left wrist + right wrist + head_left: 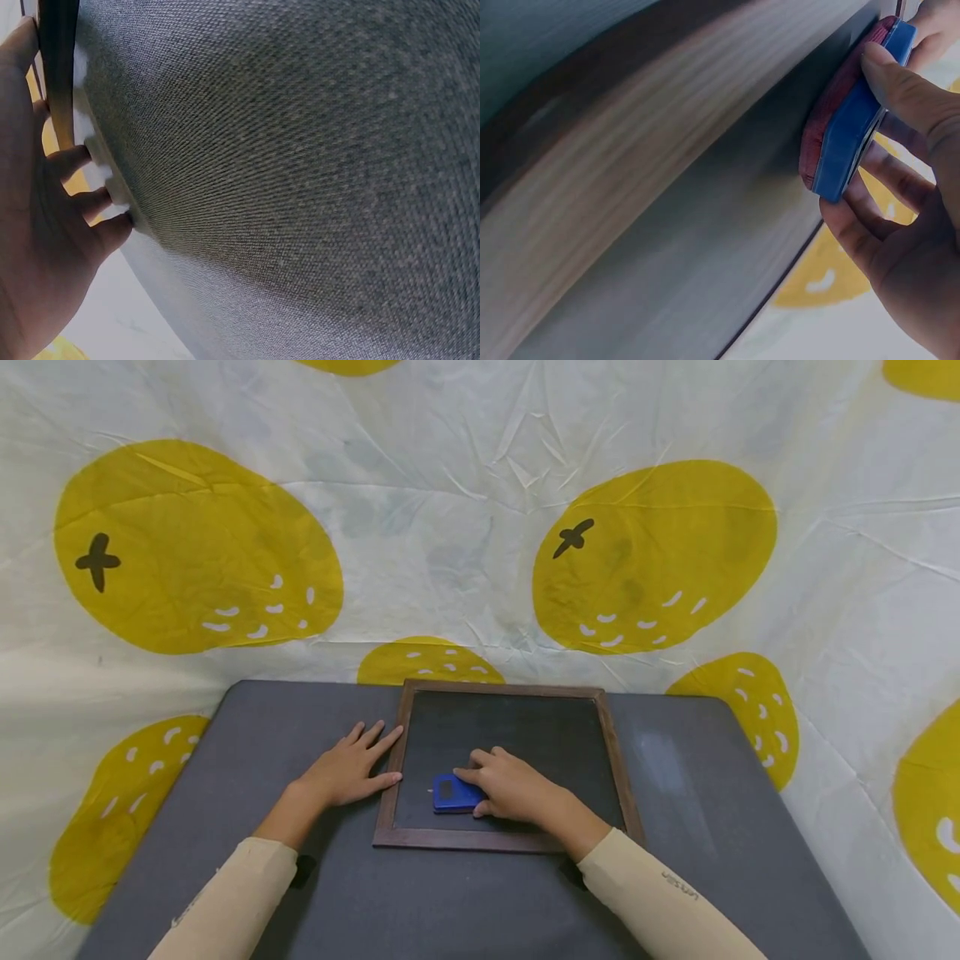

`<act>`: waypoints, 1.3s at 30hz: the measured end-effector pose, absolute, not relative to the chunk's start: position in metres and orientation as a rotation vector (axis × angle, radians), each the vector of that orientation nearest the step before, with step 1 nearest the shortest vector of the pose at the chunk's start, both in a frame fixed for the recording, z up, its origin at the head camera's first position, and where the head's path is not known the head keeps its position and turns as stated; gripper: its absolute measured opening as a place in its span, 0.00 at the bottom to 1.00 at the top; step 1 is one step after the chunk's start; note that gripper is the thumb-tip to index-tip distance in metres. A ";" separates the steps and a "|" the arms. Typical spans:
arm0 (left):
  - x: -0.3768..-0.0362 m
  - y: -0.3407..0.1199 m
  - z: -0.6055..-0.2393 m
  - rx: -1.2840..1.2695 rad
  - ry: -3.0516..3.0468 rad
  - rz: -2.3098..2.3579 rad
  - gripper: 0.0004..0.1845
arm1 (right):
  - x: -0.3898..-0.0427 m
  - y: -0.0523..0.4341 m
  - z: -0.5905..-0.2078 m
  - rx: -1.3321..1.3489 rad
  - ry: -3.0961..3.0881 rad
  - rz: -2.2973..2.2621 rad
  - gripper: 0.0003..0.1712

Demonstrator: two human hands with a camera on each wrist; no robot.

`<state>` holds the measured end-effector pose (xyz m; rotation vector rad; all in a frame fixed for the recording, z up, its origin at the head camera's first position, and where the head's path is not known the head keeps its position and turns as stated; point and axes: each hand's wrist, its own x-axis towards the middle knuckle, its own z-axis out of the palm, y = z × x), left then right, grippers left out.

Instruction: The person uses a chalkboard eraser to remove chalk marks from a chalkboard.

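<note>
A small blackboard (517, 727) in a brown wooden frame (465, 839) lies on the dark table. My right hand (517, 785) grips a blue eraser (450, 793) with its thumb and fingers, over the lower left part of the board. In the right wrist view the eraser (851, 124) shows a reddish felt side turned towards the board. My left hand (348, 768) is spread flat, its thumb and index fingertip touching the left side of the frame. In the left wrist view the fingers of the left hand (45, 225) reach along the frame's edge (60, 67).
The grey table (720, 827) extends around the board, with a pale smudge (663, 764) on its right part. A white cloth (450, 552) printed with large yellow fruit shapes hangs behind and beside it.
</note>
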<state>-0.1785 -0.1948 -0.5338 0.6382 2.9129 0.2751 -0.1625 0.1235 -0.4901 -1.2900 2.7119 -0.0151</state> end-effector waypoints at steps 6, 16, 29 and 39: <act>-0.179 -0.195 -0.532 0.615 2.909 0.253 0.44 | -0.162 0.088 -0.490 -1.320 2.704 0.097 0.40; -0.177 -0.196 -0.533 0.613 2.924 0.253 0.44 | -0.153 0.066 -0.492 -1.306 2.708 0.188 0.40; -0.179 -0.193 -0.535 0.614 2.910 0.266 0.45 | -0.153 0.082 -0.486 -1.260 2.700 0.153 0.40; -0.177 -0.194 -0.532 0.637 2.907 0.270 0.44 | -0.147 0.125 -0.491 -1.267 2.732 0.023 0.39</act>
